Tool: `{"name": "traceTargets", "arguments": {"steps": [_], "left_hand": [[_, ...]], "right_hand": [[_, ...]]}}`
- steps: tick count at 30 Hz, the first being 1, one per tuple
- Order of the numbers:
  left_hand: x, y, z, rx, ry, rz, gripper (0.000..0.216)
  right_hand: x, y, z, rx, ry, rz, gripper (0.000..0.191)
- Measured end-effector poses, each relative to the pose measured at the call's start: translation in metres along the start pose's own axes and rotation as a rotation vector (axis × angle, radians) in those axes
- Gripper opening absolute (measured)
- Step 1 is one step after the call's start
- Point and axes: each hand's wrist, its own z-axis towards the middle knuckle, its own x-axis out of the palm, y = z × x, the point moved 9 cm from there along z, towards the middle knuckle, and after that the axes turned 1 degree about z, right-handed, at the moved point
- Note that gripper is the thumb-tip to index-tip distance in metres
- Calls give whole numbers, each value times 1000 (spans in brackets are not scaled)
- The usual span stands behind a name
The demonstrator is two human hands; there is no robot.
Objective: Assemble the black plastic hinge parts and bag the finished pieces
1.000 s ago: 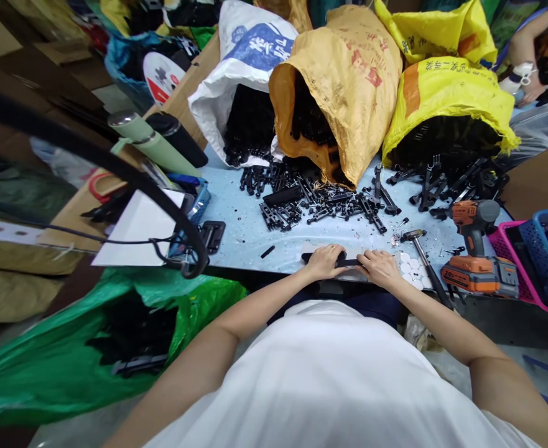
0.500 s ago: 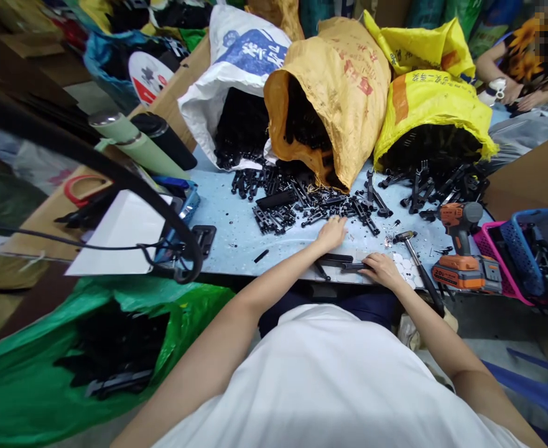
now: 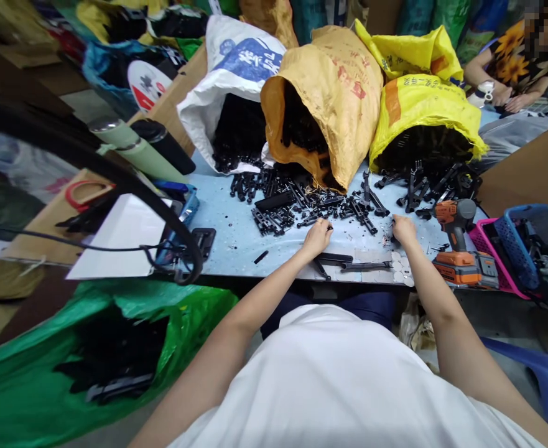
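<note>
My left hand [image 3: 316, 237] rests at the near edge of a pile of black plastic parts [image 3: 301, 202] on the light blue table [image 3: 236, 239], its fingers curled on a small black part. My right hand [image 3: 403, 229] is farther right, with fingers closed around the hammer head [image 3: 390, 235]. Between my hands, near the table's front edge, lies a long black plastic assembly [image 3: 348, 261]. Small white discs [image 3: 402, 269] sit beside it.
Open sacks of black parts stand at the back: white [image 3: 236, 81], orange [image 3: 329, 93], yellow [image 3: 423, 106]. An orange cordless drill [image 3: 460, 249] and pink and blue baskets [image 3: 520, 249] are at the right. A green bag [image 3: 91, 348] sits lower left. Another person's arm [image 3: 497, 81] is at the far right.
Both hands left the long black assembly at the table's edge. The left went forward to the parts pile; the right went forward and right to the hammer.
</note>
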Motion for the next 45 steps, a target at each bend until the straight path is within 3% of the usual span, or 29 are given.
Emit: {"name": "traceTargets", "arguments": {"steps": [4,8,12,19,25,28,33,37,42,45], "left_hand": [[-25,30,-38,-12,-274,-434,12],[-20,54,-73,-78,-404,-596,14],[-20,49,-89,1,-499,-441,19],[-18,7,-96,355,-453,125,23],[-20,-5,-108,482,-506,213,21],[-19,-3,-116,507,-555,182,20],[-21,-5,-122,549,-625,197,26],[-14,-31,-120,634,-555,243,31],[32,-51,-93,617,-214,304,38],[53,-47,-83,597,-114,274,35]], "right_hand": [[3,-2,5,-14,14,28,30],[-8,3,-5,-90,-82,197,22],[-21,23,-32,-242,-151,503,16],[-7,90,-84,-511,83,685,15],[3,115,-111,-568,162,469,2],[5,126,-125,-668,210,350,3],[7,122,-127,-655,130,168,7],[17,130,-138,-780,107,90,13],[32,124,-148,-804,5,158,20],[39,110,-152,-767,-89,296,28]]}}
